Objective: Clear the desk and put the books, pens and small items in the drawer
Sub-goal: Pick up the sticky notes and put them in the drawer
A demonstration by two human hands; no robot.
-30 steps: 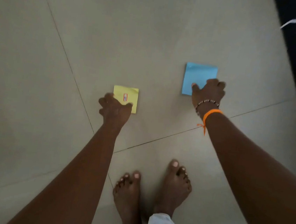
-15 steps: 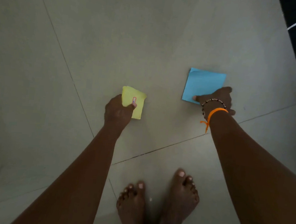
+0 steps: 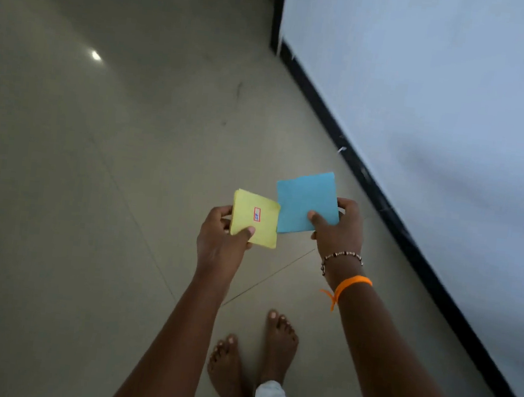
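Label print on yellow pad (image 3: 253, 218) too small to read. Pinched in left hand (image 3: 220, 242); blue pad (image 3: 307, 201) pinched in right hand (image 3: 340, 229). Both lifted off floor (image 3: 75, 211) since half a second ago, edges nearly touching.

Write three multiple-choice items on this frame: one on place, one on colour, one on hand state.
1. Where is the blue note pad?
A. on the floor
B. in the right hand
C. in a drawer

2. What colour is the pad in the left hand?
A. yellow
B. pink
C. green

3. How is the right hand?
A. open and idle
B. pressed flat on the floor
C. gripping a pad

Key: 1 B, it is held above the tiled floor; 2 A, the yellow note pad is in its fingers; 3 C, thumb over the pad's face.
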